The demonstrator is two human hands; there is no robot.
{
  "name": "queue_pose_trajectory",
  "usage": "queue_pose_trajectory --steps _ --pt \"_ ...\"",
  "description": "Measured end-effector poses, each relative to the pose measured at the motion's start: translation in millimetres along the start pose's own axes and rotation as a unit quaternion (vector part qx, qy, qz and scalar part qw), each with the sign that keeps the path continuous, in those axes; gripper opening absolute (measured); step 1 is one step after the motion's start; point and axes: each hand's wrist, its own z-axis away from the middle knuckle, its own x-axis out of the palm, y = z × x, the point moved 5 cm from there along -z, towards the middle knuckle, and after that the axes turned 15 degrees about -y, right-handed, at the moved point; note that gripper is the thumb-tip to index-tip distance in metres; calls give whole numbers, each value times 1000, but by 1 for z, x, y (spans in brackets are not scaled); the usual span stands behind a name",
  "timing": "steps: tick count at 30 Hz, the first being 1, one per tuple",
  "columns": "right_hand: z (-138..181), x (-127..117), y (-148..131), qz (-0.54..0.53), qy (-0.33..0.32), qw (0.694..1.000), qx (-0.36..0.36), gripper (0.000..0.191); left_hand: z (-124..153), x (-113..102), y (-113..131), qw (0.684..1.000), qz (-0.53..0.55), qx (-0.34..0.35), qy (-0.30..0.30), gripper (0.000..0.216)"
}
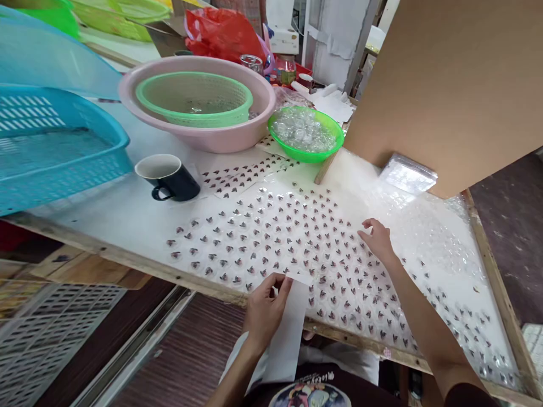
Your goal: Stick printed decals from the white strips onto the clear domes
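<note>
My left hand (266, 308) pinches the top edge of a long white paper sheet (288, 333) that hangs over the table's front edge. My right hand (378, 240) is above the right part of the table, its fingers bent and thumb and forefinger tips a little apart. I make out nothing between them. Below and beside it lie many small clear discs (267, 247), each with a small dark printed mark, in loose rows on the white tabletop (139, 232).
A dark mug (182, 183) lies tilted at the left. Behind are a pink basin (203, 135) with a green colander (190, 118) inside, a green bowl of clear pieces (303, 133) and a blue basket (63, 169). A large brown board (436, 85) leans at the right, beside a clear box (409, 172).
</note>
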Motion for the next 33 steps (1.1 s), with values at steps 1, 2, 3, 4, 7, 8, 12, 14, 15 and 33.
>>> queue_pose_trajectory --steps 1,2,3,4,7,8,12,14,15,33 --pt "6 3 3 7 -8 1000 2 27 0 0 0 1000 -5 -3 -1 29" --pt "11 6 4 13 -14 1000 1 28 -1 0 0 1000 -10 -5 -1 29" --pt "15 9 5 17 -16 1000 -1 28 -1 0 -1 1000 -13 -6 0 29" --pt "19 12 5 20 -15 1000 -4 27 -2 0 0 1000 -15 -5 0 29" --pt "24 16 2 19 -3 1000 -10 26 -2 0 1 1000 -18 1 2 30" --pt "25 17 1 18 0 1000 -13 25 -2 0 2 1000 -19 2 3 30" --pt "27 19 -2 25 14 999 -30 21 -2 -1 5 1000 -24 6 8 30" --pt "29 20 -1 8 12 999 -31 18 -2 -1 5 1000 -21 4 10 30" --pt "30 21 0 -13 5 1000 -27 17 -2 0 4 1000 -17 3 10 30" --pt "179 45 -68 -451 -137 878 -82 39 -1 61 71 971 146 13 -189 32"
